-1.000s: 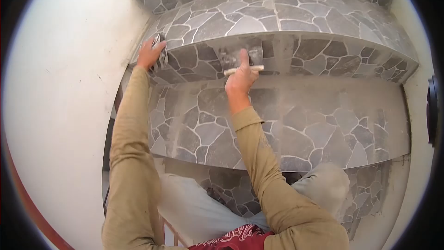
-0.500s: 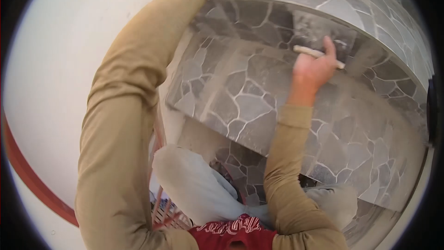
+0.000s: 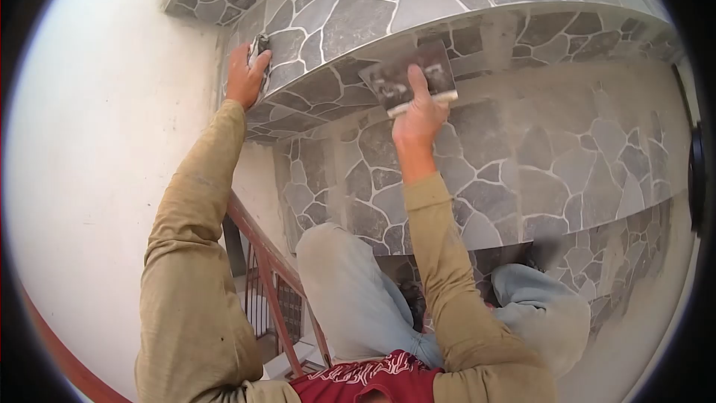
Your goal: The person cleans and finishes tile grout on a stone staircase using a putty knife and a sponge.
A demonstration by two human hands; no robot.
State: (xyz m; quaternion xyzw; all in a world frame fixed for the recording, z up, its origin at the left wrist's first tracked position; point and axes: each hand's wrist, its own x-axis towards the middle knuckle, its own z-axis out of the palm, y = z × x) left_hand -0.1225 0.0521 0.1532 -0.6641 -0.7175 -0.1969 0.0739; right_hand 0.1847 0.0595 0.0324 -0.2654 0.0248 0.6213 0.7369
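**The flat trowel has turned and moved a little toward the left end of the step**

The flat trowel [image 3: 391, 83] is at the stone-faced riser [image 3: 309, 95], below the front edge of the upper tread [image 3: 358, 19]. Its pale handle [image 3: 450, 95] is now slanting in the view, where one second ago it was almost level. The plain strip [image 3: 500, 43] is to its right, with some stones seen between them. I judge that the blade is being guided along this face, but whether it touches fully I cannot tell.

The right hand [image 3: 421, 119] is closed around the handle, with one digit stretched straight over the back of the blade; the other fingers are mostly hidden. The left hand [image 3: 245, 78] is back in full view, after it was partly cut off by the upper border. It is bent around a crumpled dark and pale bundle [image 3: 259, 47], thumb on one side, at the left end of the upper tread.

Further out, the lower tread [image 3: 477, 186] shows stones with pale joints. A white wall [image 3: 112, 112] stands at the left, and a reddish railing [image 3: 270, 257] is beside the person's knee [image 3: 332, 272].
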